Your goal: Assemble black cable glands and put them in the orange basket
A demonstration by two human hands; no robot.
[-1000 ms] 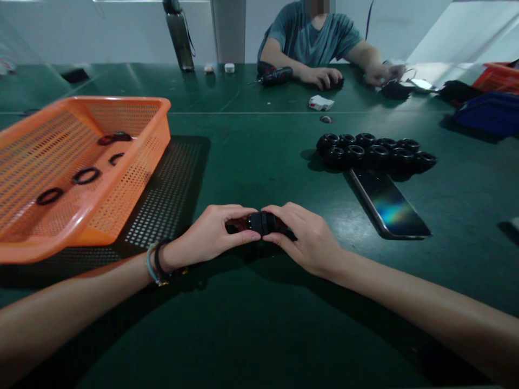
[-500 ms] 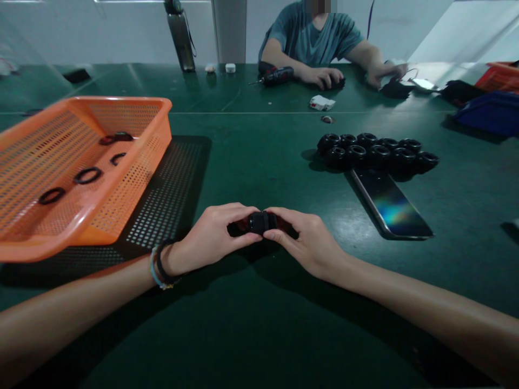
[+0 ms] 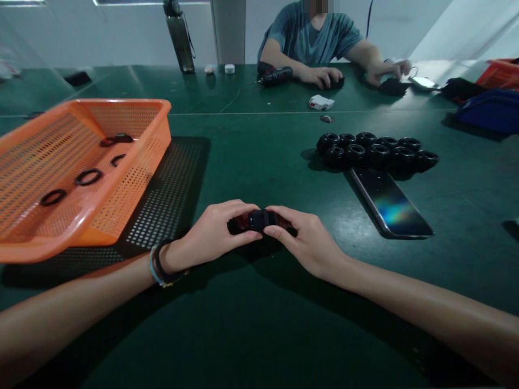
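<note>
A person's two bare hands meet over a dark green bench (image 3: 247, 162), seen from above and behind them. The left hand (image 3: 221, 229) and the right hand (image 3: 304, 237) hold one small, glossy black part (image 3: 258, 220) between them, near the middle of the view. Each hand's grip is clamped on it: the left thumb and fingers pinch its left end, the right thumb and fingers its right end. Whether the part touches the bench cannot be told. A pale blue band (image 3: 152, 265) and a black band (image 3: 159, 263) circle the left wrist. To the left stands an orange basket (image 3: 140, 183) with perforated walls; inside lie a black ring (image 3: 88, 176), a second ring (image 3: 53, 197) nearer the viewer, and a few other small dark pieces. To the right, a cluster of round black pieces (image 3: 377, 154) with hollow tops sits in two close rows, and a phone (image 3: 391, 202) lies face up just in front of it. Across the bench sits a co-worker in a teal shirt (image 3: 316, 40), one forearm beside a power drill (image 3: 276, 76). A tall dark bottle (image 3: 180, 43) stands at the far left, and a blue container (image 3: 488, 111) lies at the far right.
</note>
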